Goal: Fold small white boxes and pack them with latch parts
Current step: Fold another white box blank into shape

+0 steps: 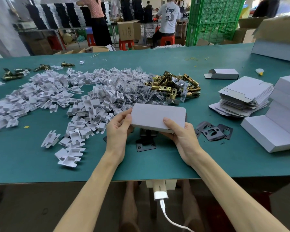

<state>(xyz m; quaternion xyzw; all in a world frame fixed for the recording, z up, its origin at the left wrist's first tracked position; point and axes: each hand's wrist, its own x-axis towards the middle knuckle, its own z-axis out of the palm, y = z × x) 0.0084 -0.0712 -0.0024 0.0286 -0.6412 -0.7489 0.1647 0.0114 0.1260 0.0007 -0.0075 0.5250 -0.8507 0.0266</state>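
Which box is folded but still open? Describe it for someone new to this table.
On the green table, look right of the brass latch pile, just beyond the stack of flat blanks. The folded box lies alone there, its left-end flaps hanging open, unlike the flattened blanks beside it.

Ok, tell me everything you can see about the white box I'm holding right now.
The white box is a small, flat rectangular carton of plain matte cardboard with no print showing. From this side it looks folded shut. Its broad face tilts up toward the camera, long side running left to right. It is held above the green table, over a black latch part. The left hand grips its left end. The right hand holds the near right corner, thumb on top.
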